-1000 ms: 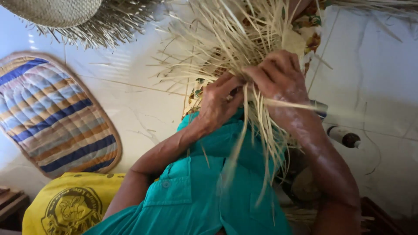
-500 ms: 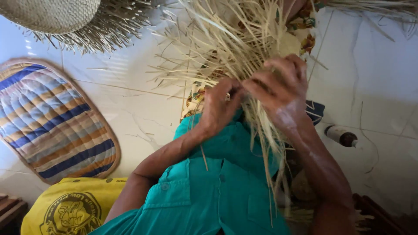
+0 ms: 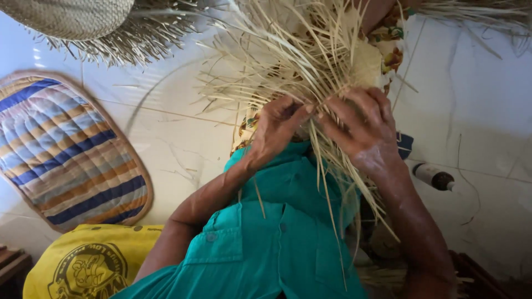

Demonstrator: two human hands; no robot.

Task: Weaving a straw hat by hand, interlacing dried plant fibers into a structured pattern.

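Glossy tiles [image 3: 487, 111], stiff straw strands [image 3: 299, 66]

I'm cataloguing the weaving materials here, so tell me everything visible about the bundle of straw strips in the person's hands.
The bundle of straw strips is pale yellow-beige, made of many thin, flat, dry-looking strands that fan out loosely upward and to the sides. Some long strands trail down over the teal shirt. The left hand and right hand pinch strands where they gather, fingertips nearly meeting. Behind it lies a white tiled floor. Whether the gathered part is already woven is hidden by the hands.
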